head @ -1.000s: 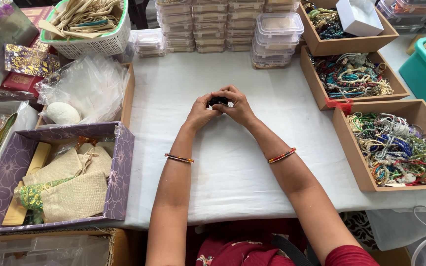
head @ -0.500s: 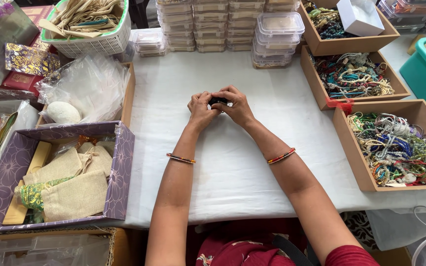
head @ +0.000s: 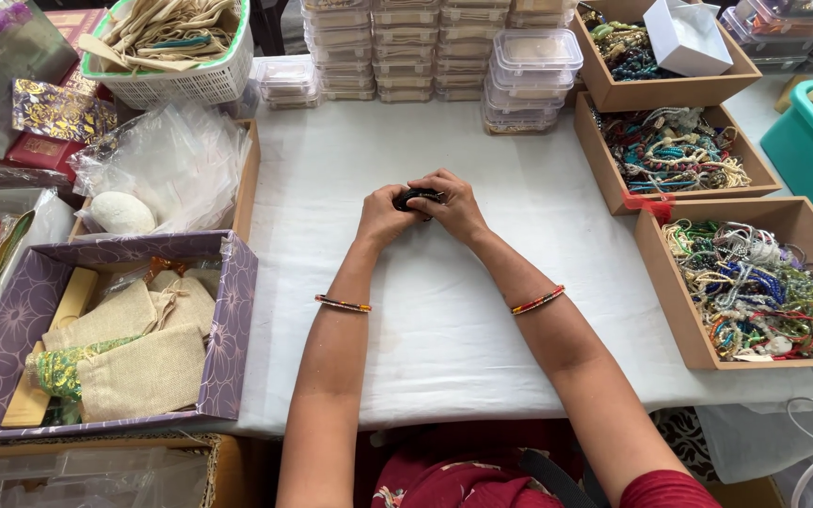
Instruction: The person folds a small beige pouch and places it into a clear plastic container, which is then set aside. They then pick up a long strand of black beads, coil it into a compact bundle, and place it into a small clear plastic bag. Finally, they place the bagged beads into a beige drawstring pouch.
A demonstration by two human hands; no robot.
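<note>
Both hands, left hand (head: 383,218) and right hand (head: 454,202), closed on a dark bracelet (head: 418,196) over white-clothed table (head: 425,320).

I see both forearms bare over the table (head: 406,357), a thin beaded bangle (head: 342,304) on the left wrist, a red-and-orange bangle (head: 537,300) on the right, and dark red patterned clothing (head: 454,480) at the table's near edge.

Single head-worn view, looking steeply down from above the seated person, near; white table (head: 444,310) fills centre, far edge at 12 o'clock.
</note>
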